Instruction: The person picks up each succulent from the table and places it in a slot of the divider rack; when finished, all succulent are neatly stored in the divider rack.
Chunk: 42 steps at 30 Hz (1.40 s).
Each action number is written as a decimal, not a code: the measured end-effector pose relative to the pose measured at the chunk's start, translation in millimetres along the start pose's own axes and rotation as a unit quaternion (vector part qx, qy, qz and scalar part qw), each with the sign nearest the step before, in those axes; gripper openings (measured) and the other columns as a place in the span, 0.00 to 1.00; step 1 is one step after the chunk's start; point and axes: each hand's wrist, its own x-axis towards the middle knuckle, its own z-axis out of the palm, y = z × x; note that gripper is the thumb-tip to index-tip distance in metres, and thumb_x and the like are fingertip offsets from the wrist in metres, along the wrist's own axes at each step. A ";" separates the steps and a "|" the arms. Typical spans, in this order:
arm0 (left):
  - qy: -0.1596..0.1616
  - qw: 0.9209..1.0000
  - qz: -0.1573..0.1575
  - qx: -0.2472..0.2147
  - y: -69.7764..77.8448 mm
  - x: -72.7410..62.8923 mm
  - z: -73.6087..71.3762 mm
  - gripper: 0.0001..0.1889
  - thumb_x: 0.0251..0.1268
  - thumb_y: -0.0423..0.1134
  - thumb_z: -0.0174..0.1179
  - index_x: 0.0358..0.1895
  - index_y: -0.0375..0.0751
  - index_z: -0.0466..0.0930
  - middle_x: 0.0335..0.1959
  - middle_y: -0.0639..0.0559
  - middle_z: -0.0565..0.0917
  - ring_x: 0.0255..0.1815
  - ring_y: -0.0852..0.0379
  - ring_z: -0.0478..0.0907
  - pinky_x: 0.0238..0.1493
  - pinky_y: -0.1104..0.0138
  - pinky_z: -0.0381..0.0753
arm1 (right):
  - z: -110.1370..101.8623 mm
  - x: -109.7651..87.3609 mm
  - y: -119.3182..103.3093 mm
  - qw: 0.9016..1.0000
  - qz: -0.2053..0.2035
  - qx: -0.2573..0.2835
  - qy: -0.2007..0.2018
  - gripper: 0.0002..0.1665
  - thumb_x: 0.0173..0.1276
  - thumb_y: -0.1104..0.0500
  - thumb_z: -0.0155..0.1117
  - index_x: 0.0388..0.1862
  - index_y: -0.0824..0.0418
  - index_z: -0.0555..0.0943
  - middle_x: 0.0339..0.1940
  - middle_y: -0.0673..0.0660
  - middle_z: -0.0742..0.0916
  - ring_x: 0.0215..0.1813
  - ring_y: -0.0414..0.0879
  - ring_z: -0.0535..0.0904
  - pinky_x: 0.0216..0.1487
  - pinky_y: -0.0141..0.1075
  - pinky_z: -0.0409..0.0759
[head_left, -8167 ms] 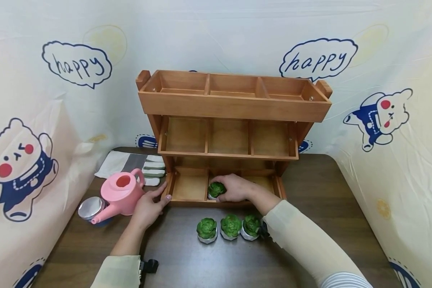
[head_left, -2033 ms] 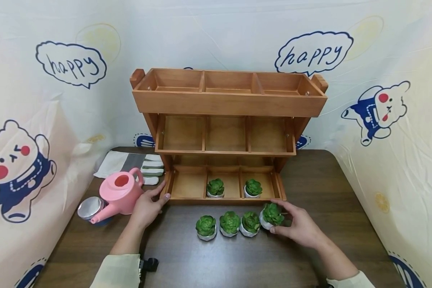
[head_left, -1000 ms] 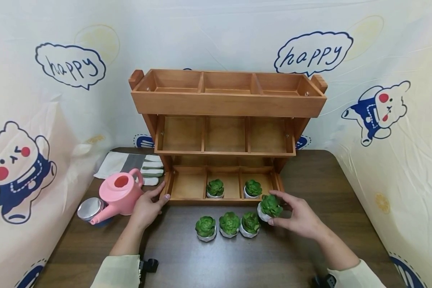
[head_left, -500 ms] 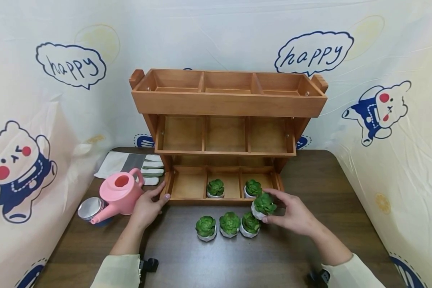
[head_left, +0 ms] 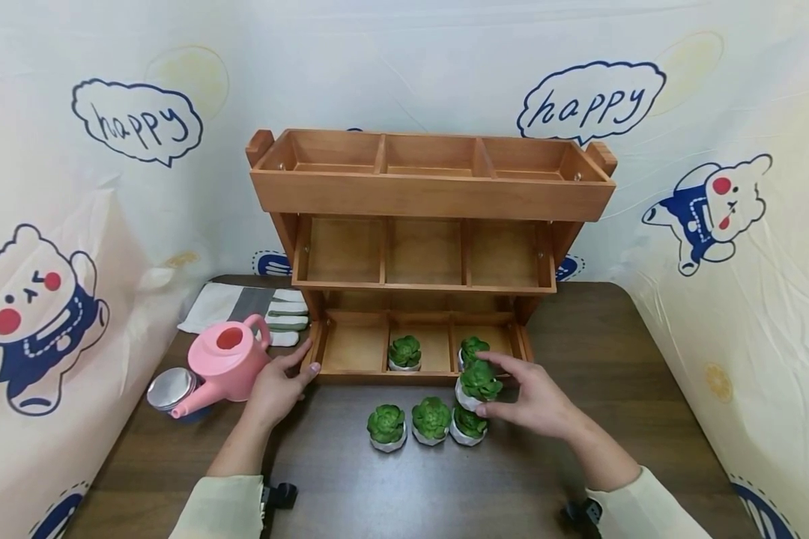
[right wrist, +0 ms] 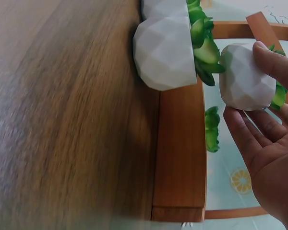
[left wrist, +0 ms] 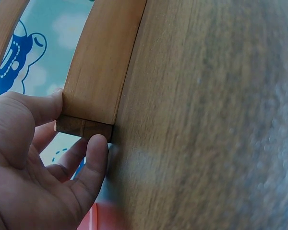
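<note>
We see the R hand (head_left: 539, 398) pinching a potted plant (head_left: 475, 385), held up over the table (head_left: 431, 494), nr 3 similar pots (head_left: 431, 421) & in front of the wooden shelf's (head_left: 431, 196) btm tier. L hand (head_left: 276, 389) prob. grips that tier's L front corner, tho some fingers are hidden from us.

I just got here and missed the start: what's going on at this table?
A person is handling small potted plants at a three-tier wooden shelf. The right hand holds one plant raised in front of the lowest tier, while the left hand holds that tier's left end. Two other plants stand in the tier's middle and right compartments, and three more stand in a row on the table. A pink watering can stands to the left.
</note>
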 end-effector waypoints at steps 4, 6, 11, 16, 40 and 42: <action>0.002 1.000 0.001 0.000 0.1 0.3 0.1 0.37 0.71 0.56 0.66 0.80 0.63 0.63 0.68 0.35 0.74 0.30 0.48 0.79 0.36 0.61 0.79 | 4.0 4.8 -3.1 1.000 0.004 0.008 -0.012 0.48 0.57 0.49 0.84 0.75 0.53 0.74 0.60 0.48 0.85 0.53 0.44 0.84 0.54 0.46 0.85; 0.002 1.000 0.000 -0.001 0.0 0.4 0.4 0.37 0.71 0.56 0.66 0.80 0.62 0.64 0.69 0.34 0.73 0.30 0.48 0.79 0.36 0.61 0.79 | 5.7 7.1 -4.3 1.000 0.006 0.011 -0.016 0.48 0.58 0.47 0.84 0.75 0.53 0.73 0.59 0.47 0.85 0.54 0.45 0.84 0.55 0.49 0.85; 0.000 1.000 -0.006 -0.004 0.2 0.1 0.3 0.37 0.71 0.56 0.66 0.80 0.62 0.63 0.70 0.33 0.71 0.31 0.47 0.79 0.36 0.62 0.79 | 8.8 12.5 -8.0 1.000 0.008 0.006 -0.019 0.47 0.58 0.46 0.84 0.75 0.45 0.73 0.57 0.46 0.86 0.54 0.44 0.84 0.55 0.45 0.85; -0.001 1.000 -0.009 -0.007 -0.2 -0.4 0.6 0.36 0.71 0.55 0.66 0.80 0.62 0.64 0.71 0.32 0.71 0.32 0.47 0.79 0.37 0.62 0.80 | 11.5 16.5 -10.3 1.000 0.004 0.004 -0.017 0.47 0.57 0.47 0.84 0.74 0.39 0.73 0.57 0.46 0.86 0.54 0.44 0.85 0.54 0.45 0.85; -0.005 1.000 0.000 0.002 -0.3 0.9 0.9 0.37 0.72 0.55 0.65 0.81 0.61 0.63 0.73 0.33 0.71 0.31 0.49 0.81 0.38 0.62 0.82 | 25.0 46.2 -25.1 0.999 -0.019 0.005 -0.038 0.47 0.58 0.46 0.83 0.75 0.40 0.72 0.52 0.44 0.87 0.52 0.47 0.85 0.54 0.53 0.83; -0.005 1.000 0.000 0.002 -0.2 0.9 0.8 0.37 0.72 0.55 0.65 0.81 0.61 0.63 0.74 0.33 0.70 0.31 0.49 0.81 0.38 0.62 0.82 | 26.1 49.7 -26.8 0.999 -0.026 0.000 -0.037 0.47 0.58 0.45 0.83 0.75 0.40 0.72 0.52 0.43 0.87 0.52 0.45 0.85 0.54 0.53 0.83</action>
